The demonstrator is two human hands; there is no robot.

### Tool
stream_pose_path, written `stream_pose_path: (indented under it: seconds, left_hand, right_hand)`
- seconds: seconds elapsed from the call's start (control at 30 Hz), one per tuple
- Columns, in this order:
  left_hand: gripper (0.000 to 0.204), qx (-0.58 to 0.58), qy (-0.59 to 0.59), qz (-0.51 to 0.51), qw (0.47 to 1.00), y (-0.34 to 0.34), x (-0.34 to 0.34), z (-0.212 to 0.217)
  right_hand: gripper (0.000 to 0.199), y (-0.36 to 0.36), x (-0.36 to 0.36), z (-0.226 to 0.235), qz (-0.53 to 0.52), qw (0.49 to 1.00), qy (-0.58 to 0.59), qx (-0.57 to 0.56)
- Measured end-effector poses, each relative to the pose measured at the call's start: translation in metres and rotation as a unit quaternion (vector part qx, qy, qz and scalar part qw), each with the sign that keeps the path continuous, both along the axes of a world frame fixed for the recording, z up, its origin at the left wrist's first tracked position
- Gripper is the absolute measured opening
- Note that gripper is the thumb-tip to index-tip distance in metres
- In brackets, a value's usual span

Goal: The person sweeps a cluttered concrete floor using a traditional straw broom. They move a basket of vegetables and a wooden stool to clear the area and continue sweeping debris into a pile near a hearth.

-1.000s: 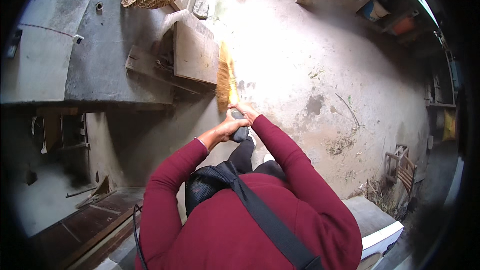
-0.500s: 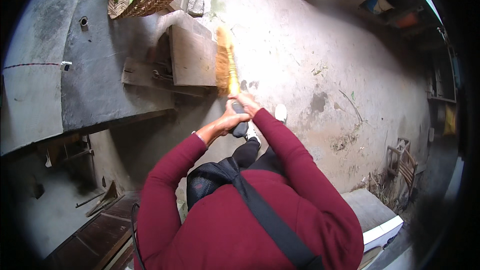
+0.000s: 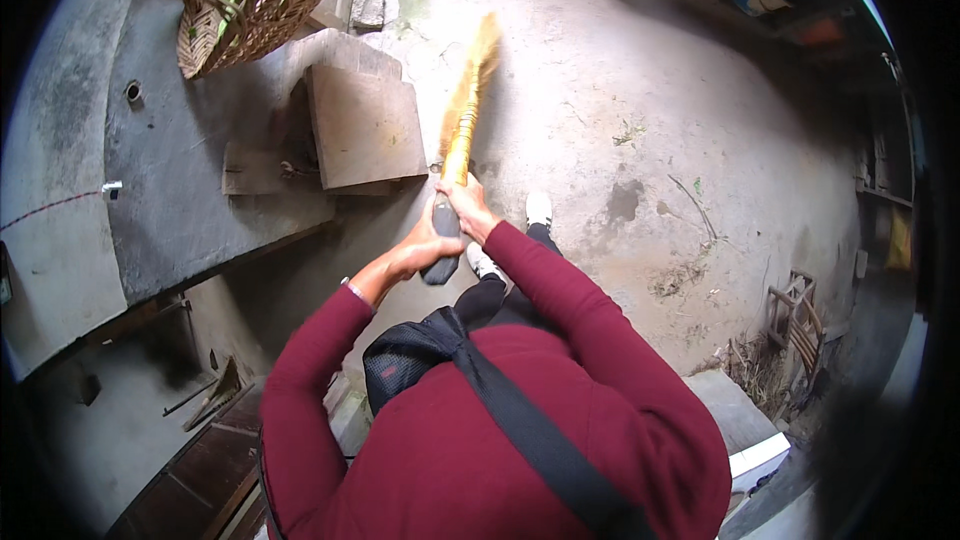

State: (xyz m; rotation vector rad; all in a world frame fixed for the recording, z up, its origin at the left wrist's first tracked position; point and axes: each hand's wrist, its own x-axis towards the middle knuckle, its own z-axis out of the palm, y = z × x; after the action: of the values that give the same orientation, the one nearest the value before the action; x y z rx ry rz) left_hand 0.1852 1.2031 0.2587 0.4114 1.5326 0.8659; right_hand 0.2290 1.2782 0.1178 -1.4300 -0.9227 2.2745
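both hands, left hand (image 3: 425,250) and right hand (image 3: 468,208), closed round dark handle of yellow straw broom (image 3: 462,125); likely light, bristles soft, grip stiff handle.

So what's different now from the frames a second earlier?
The broom head has swung from beside the board up and rightward over the bare floor, now blurred with motion. Both hands have kept their grip on the handle, the left hand lower, the right hand above it. The basket and the debris on the floor stayed put.
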Motion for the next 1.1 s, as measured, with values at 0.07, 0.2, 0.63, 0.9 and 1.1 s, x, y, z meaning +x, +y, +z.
stream_pose_path:
  seconds: [0.07,0.2,0.63,0.9,1.1]
  left_hand:
    - [0.078,-0.045,0.017,-0.024,0.999,0.034,-0.001,-0.033]
    - [0.072,-0.062,-0.041,-0.083,0.994,0.085,0.052,-0.063]
    - [0.069,0.025,-0.205,-0.31,0.928,0.204,0.077,-0.021]
    - [0.098,0.018,0.122,-0.307,0.944,0.194,-0.01,0.062]
    - [0.074,0.043,0.225,-0.259,0.938,0.197,-0.097,0.1]
  right_hand:
    - [0.023,0.037,0.005,-0.001,0.012,1.0,-0.01,-0.011]
    - [0.031,0.079,0.083,-0.041,-0.05,0.996,-0.016,-0.076]
    - [0.048,0.163,0.174,-0.007,-0.331,0.926,-0.179,-0.035]
    - [0.03,0.196,0.051,0.087,-0.066,0.993,0.03,-0.098]
    - [0.028,0.23,-0.041,0.066,0.195,0.96,0.122,-0.158]
